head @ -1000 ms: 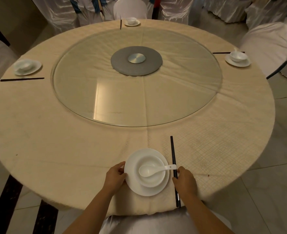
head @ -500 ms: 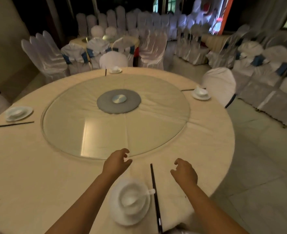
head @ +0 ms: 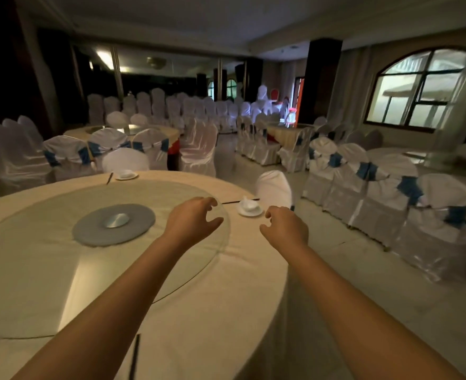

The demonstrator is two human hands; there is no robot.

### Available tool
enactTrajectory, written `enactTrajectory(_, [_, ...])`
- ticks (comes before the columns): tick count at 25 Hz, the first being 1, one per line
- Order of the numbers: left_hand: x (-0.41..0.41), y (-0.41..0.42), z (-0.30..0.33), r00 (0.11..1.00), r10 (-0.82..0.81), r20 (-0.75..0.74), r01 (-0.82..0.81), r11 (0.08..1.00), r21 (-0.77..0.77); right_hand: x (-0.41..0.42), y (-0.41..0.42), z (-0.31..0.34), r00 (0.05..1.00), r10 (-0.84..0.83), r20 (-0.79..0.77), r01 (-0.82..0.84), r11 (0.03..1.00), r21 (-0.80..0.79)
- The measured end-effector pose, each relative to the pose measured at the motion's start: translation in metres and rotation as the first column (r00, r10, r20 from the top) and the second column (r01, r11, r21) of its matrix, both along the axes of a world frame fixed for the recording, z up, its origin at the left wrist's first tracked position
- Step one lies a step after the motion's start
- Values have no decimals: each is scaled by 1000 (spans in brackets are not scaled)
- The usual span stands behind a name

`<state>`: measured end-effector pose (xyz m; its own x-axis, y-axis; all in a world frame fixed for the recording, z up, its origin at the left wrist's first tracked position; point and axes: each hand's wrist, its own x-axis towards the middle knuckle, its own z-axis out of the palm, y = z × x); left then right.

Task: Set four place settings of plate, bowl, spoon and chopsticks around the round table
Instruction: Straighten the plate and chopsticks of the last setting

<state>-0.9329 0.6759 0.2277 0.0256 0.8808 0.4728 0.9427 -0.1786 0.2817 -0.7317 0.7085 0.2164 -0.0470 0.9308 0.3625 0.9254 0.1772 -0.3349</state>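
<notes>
Both my arms reach out over the round table. My left hand hovers above the glass turntable's edge, fingers loosely curled, holding nothing. My right hand hangs past the table's right rim, fingers loosely curled and empty too. A white plate with bowl and spoon sits at the right side, black chopsticks lying left of it. Another plate with bowl stands at the far side with chopsticks beside it. Of the near setting only the chopsticks show at the bottom edge.
The glass turntable with a grey centre disc fills the table's middle. A white-covered chair stands behind the right setting, another chair behind the far one. Rows of covered chairs and other tables fill the hall.
Both hands let go of the near plate and rose forward over the table. The view tilted up, so the near plate and the left setting left the frame.
</notes>
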Motion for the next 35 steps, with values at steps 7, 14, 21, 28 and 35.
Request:
enactTrajectory(7, [160,78,24,999,29,-30,-23,980,195,150,70,34,1000,19,9,-20,992,124])
enactTrajectory(14, [221,178,19,989,105,-107,-72,960,271,219,174,33,997,62,-53,-49,975,217])
enactTrajectory(21, [241,337,5,979,185,-86,-172,975,142,247,338,39,983,179,29,-180,949,257])
enactTrajectory(28, [237,474,0,943,311,-120,-307,950,49,244,514,18,944,327,51,-329,910,253])
enactTrajectory(35, [241,596,-73,832,554,-7,-554,831,-60,239,699,-42,816,576,47,-578,814,57])
